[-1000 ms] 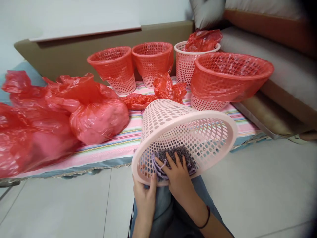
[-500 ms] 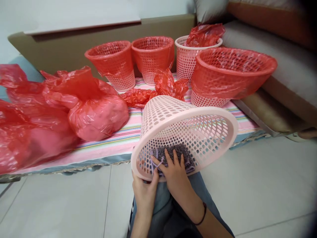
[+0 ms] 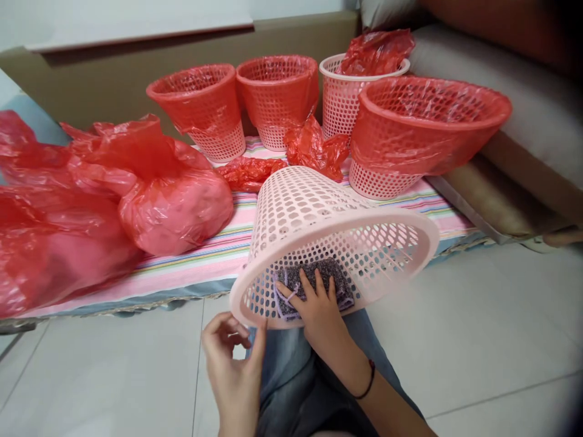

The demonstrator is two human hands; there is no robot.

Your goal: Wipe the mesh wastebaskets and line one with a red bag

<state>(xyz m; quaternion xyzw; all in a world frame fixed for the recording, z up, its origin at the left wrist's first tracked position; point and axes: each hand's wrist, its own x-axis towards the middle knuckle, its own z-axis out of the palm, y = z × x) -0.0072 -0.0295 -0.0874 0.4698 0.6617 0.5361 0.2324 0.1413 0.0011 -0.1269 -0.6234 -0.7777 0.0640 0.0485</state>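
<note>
A pale pink mesh wastebasket [image 3: 296, 200] lies tilted on its side, its wide mouth toward me. Inside it is a folded dark grey cloth [image 3: 334, 267] with purple edging. My right hand [image 3: 323, 315] reaches into the mouth and lies on the cloth with spread fingers, pressing it against the lower wall; the palm hides part of the cloth. At the rim's lower left is my left hand [image 3: 234, 358], open, fingers curved and apart from the thumb. Its thumb tip is at the rim; whether it touches I cannot tell.
Behind stand wastebaskets lined with red bags [image 3: 195, 100], and one wastebasket [image 3: 341, 100] with a crumpled red bag in its top. Filled red bags [image 3: 177, 206] sit left on the striped cover [image 3: 214, 243]. Loose red plastic [image 3: 314, 149] lies behind the tilted basket. Cushions [image 3: 478, 79] are at right.
My left hand has loosened from the rim and moved left, its fingers now off the basket. The basket's mouth has tipped slightly lower at the left. My right hand stays on the cloth.
</note>
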